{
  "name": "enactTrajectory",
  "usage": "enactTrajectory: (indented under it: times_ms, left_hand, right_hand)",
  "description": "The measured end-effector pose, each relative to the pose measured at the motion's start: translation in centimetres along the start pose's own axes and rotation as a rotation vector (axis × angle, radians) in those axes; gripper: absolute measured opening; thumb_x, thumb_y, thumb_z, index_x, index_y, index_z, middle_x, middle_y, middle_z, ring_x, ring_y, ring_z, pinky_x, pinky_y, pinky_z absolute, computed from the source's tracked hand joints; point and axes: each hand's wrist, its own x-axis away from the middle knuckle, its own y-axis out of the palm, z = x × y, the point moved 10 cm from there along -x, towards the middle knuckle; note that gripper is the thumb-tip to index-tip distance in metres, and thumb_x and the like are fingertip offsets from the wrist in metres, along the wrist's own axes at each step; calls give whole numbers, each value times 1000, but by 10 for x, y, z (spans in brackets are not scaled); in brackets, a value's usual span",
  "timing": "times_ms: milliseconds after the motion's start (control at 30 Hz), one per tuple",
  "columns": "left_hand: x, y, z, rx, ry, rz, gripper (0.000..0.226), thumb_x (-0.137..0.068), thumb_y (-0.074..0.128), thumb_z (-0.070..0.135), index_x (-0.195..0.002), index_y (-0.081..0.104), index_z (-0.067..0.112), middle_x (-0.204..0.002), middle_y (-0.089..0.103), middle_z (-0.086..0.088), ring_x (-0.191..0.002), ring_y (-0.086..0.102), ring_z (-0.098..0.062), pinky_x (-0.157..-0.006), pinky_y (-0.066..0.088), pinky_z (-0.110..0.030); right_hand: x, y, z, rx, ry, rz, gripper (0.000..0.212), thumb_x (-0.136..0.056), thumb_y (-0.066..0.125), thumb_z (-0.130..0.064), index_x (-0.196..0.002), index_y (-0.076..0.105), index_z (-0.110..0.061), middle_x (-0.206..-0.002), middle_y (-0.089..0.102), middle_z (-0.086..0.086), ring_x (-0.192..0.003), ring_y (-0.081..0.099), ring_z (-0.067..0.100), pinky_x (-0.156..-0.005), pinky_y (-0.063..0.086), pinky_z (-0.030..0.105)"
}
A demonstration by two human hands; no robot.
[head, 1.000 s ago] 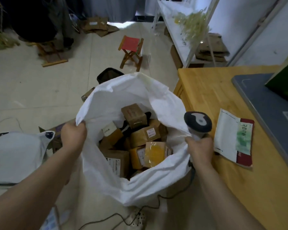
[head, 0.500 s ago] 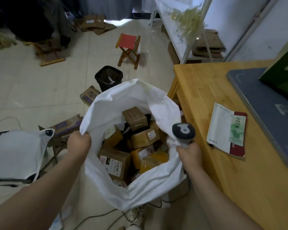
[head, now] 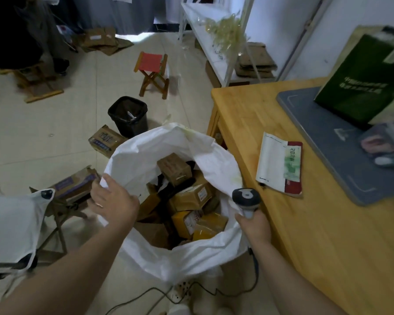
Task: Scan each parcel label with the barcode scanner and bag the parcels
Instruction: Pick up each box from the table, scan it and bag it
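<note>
A big white sack (head: 187, 260) stands open on the floor beside the table. Several brown and yellow parcels fill it, among them a small brown box (head: 173, 169) on top and a labelled carton (head: 191, 196) under it. My left hand (head: 114, 203) grips the sack's left rim, with fabric sticking up behind the fingers. My right hand (head: 255, 228) is at the sack's right rim and grips the handle of a grey barcode scanner (head: 246, 197), head upward. The scanner's cable runs down to the floor.
A wooden table (head: 305, 235) on the right carries a booklet (head: 280, 164), a grey mat (head: 323, 137) and a green bag (head: 362, 83). On the floor are a black bin (head: 127, 114), two cartons (head: 105, 139), a red stool (head: 152, 71) and a power strip (head: 182, 289). Another white sack (head: 11, 223) lies left.
The sack's mouth has dropped lower and drawn narrower. My left hand has moved right and inward over the rim. My right hand with the scanner has sunk slightly beside the table edge.
</note>
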Motion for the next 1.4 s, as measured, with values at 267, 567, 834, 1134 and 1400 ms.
enactTrajectory:
  times_ms: [267,567,834,1134,1400]
  left_hand:
    - [97,51,128,-138,544,-258,79,-94,55,22,-153,3,30,-159,-6,-14,-146,-8,-36,-116,-9,-54]
    - [292,70,263,-139,1095,-301,73,-91,57,33,-152,15,30,-156,13,-11,-144,11,-31,-117,1,-49]
    - [522,106,322,-124,1415,-396,68,-92,54,34,-151,23,25,-151,23,-9,-140,22,-28,-116,11,-44]
    - [770,173,323,-207,1734,-711,64,-94,55,34,-150,28,21,-147,33,-8,-134,31,-26,-111,31,-34]
    - [921,236,264,-563,2015,-1001,110,-76,73,54,-155,3,22,-160,5,-10,-146,4,-27,-118,18,-37]
  right_hand:
    - [47,-51,12,-190,96,-116,28,-86,68,-34,-84,66,-6,-72,69,12,-67,69,26,-70,60,38]
    - [92,-188,71,-1052,261,-59,16,-87,67,-18,-90,59,-4,-59,55,8,-45,53,18,-42,45,25]
    - [143,-351,212,-1495,176,83,18,-90,60,-16,-76,54,-8,-52,48,0,-38,46,9,-39,41,19]
    - [217,-461,397,-1524,259,436,23,-88,59,-4,-67,51,-7,-48,47,2,-39,43,13,-38,40,22]
    - [283,-446,498,-1608,449,620,28,-90,60,-5,-64,51,-7,-45,47,5,-45,43,17,-46,40,29]
